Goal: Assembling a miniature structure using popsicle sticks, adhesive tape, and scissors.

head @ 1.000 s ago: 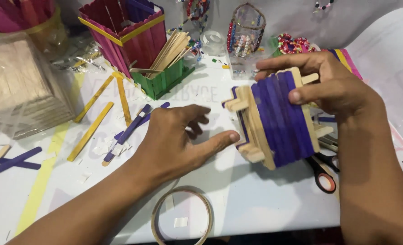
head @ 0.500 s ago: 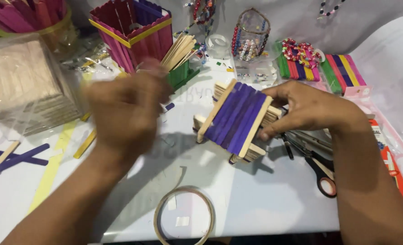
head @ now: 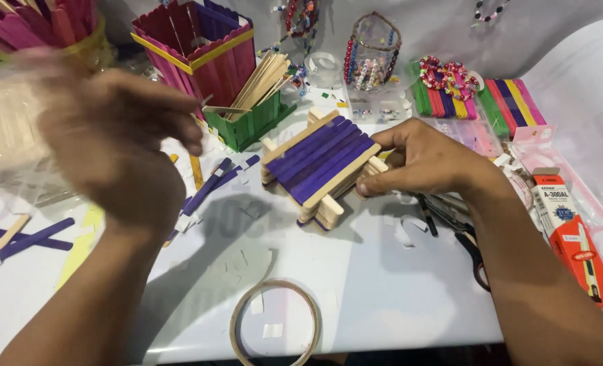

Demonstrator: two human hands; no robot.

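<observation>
A small structure of stacked plain craft sticks with a purple stick roof [head: 320, 161] rests on the white table [head: 396, 298]. My right hand [head: 420, 159] grips its right side, fingers against the stacked sticks. My left hand [head: 122, 139] is raised and blurred over the left of the table, fingers loosely spread, with nothing visible in it. Loose purple sticks [head: 210, 186] lie below it.
A pink and purple stick box [head: 196, 51], a green holder of plain sticks [head: 254, 112], a bead basket [head: 373, 57], coloured stick bundles [head: 481, 102], a tape ring [head: 274, 332], scissors [head: 468, 247], a red cutter pack [head: 573, 237] and a clear stick box [head: 6, 129].
My right hand lowered the stick structure from an upright hold down onto the table, roof up. My left hand lifted off the table and moved up to the left.
</observation>
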